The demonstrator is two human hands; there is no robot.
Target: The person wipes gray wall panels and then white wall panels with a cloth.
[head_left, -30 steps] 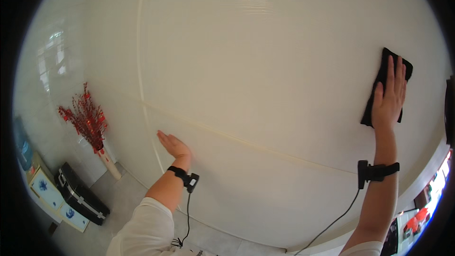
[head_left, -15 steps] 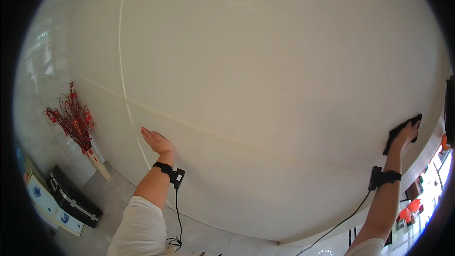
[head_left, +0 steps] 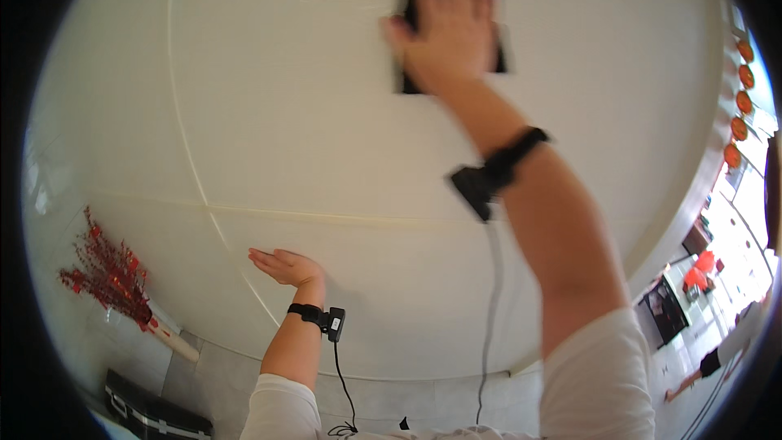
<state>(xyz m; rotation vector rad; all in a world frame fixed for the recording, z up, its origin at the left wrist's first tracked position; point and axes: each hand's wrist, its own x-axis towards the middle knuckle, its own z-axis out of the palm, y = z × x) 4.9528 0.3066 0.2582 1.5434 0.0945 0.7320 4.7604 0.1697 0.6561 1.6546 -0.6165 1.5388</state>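
Against pale wall [head_left: 285, 98], presses black cloth [head_left: 410, 81], long axis upright, beneath flat, spread right hand [head_left: 452, 42]; holds left hand [head_left: 287, 266] empty, straight-fingered, well below.

White sleeves [head_left: 599, 375], black cabled wristbands [head_left: 515, 159]

Domestic setting, by the look of it, around the cream wall [head_left: 326, 138] I face — red branches [head_left: 110, 277] in a tall vase [head_left: 175, 338], orange ornaments [head_left: 744, 103], gray tiled floor [head_left: 228, 383].

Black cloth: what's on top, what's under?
On top of the cloth: the right hand, fingers spread. White wall shows around it; the patch beneath, and the cloth under the palm, are covered.
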